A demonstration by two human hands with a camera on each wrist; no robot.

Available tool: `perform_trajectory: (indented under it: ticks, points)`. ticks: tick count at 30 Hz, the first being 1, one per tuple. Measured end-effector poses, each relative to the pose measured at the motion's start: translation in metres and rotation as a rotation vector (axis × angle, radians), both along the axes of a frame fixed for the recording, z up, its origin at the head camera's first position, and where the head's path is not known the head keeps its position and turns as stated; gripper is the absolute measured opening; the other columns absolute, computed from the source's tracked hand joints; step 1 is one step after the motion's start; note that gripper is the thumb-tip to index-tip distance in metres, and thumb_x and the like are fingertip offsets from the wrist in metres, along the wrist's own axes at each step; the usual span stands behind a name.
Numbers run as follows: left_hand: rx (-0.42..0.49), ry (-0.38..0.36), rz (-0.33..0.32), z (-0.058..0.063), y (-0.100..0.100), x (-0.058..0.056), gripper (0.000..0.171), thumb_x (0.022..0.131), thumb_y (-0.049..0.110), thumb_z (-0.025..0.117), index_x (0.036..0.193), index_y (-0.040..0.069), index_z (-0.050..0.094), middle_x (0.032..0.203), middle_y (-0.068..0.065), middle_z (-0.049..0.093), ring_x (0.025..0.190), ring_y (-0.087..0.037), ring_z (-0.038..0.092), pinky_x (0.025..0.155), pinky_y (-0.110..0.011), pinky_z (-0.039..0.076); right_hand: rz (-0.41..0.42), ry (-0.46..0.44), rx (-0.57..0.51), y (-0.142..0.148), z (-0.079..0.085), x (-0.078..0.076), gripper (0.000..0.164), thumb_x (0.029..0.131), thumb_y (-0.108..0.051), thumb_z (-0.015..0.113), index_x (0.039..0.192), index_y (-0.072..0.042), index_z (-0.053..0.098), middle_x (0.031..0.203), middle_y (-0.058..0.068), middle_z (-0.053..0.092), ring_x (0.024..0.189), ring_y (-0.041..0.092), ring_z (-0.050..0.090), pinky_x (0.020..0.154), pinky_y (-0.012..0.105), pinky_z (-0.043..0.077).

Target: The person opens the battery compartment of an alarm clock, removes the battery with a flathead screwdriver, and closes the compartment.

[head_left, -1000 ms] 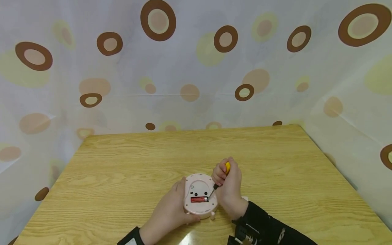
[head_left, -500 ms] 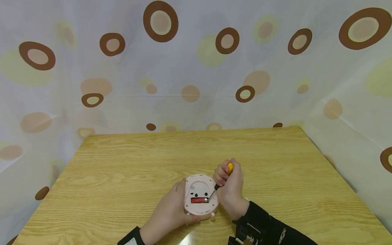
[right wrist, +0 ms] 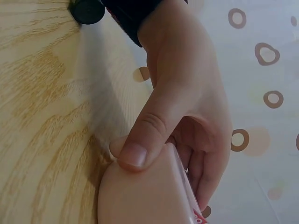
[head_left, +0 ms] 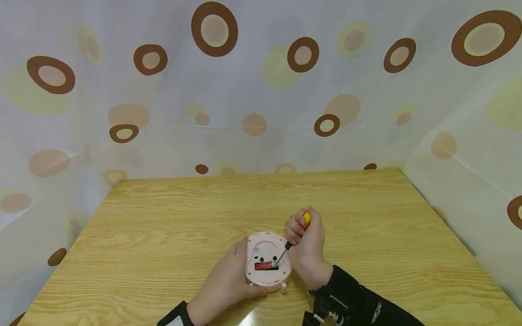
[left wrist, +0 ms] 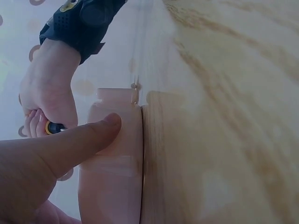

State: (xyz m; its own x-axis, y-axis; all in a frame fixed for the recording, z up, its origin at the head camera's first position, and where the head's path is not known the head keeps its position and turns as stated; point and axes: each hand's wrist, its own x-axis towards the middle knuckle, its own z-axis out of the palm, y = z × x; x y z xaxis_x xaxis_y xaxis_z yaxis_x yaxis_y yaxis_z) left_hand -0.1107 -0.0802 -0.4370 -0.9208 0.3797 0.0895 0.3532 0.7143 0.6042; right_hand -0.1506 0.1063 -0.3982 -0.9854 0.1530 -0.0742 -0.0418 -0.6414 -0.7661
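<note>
A pale pink round alarm clock (head_left: 267, 282) lies face down on the table, its back with two knobs and the uncovered battery compartment turned up. The left hand (head_left: 230, 271) grips its left side, thumb on the lower edge by a small foot; in the left wrist view this thumb (left wrist: 100, 133) lies along the clock's side wall. A red battery (head_left: 264, 266) sits slanted in the compartment, right end raised. The right hand (head_left: 306, 246) holds a screwdriver (head_left: 288, 246) by its yellow and black handle. Its tip touches the battery's right end.
The wood-grain table (head_left: 163, 226) stretches out around the clock. A pale curtain (head_left: 253, 81) with brown and yellow rounds stands behind it and along both sides. A black wrist device (head_left: 326, 305) is worn on the right forearm.
The battery's right end has risen out of the compartment at the screwdriver's tip, so the battery now slants. The right hand has shifted slightly; the left hand and clock stay nearly in place.
</note>
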Motion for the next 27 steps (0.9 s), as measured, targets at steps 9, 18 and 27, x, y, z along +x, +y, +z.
perform_trajectory:
  ticks: [9, 18, 27]
  points:
    - [-0.002, -0.003, 0.002, 0.000, -0.001, 0.000, 0.123, 0.060, 0.032, 0.105, 0.153, -0.014, 0.039, 0.146, -0.033, 0.056, 0.128, -0.044, 0.064, 0.107, -0.057, 0.055, 0.030, 0.013, -0.026, -0.004, 0.009, 0.003, 0.052, 0.114, -0.031, 0.028, 0.064, -0.021, 0.034, 0.051, -0.011, 0.031, 0.042, 0.005, 0.028, 0.050, 0.023, 0.016]
    - [0.005, 0.011, -0.001, -0.001, -0.001, -0.001, 0.120, 0.060, 0.031, 0.105, 0.152, -0.011, 0.041, 0.142, -0.028, 0.060, 0.125, -0.038, 0.066, 0.105, -0.053, 0.057, 0.086, 0.041, -0.041, -0.011, 0.016, 0.009, 0.052, 0.115, -0.031, 0.026, 0.064, -0.021, 0.033, 0.052, -0.011, 0.029, 0.042, 0.005, 0.026, 0.052, 0.026, 0.012]
    - [-0.001, 0.002, 0.003, -0.001, 0.000, -0.001, 0.123, 0.060, 0.032, 0.105, 0.153, -0.014, 0.039, 0.144, -0.030, 0.059, 0.125, -0.038, 0.066, 0.106, -0.052, 0.057, 0.150, 0.123, -0.053, -0.018, 0.017, 0.012, 0.052, 0.115, -0.030, 0.023, 0.065, -0.021, 0.033, 0.053, -0.011, 0.027, 0.043, 0.005, 0.023, 0.054, 0.029, 0.007]
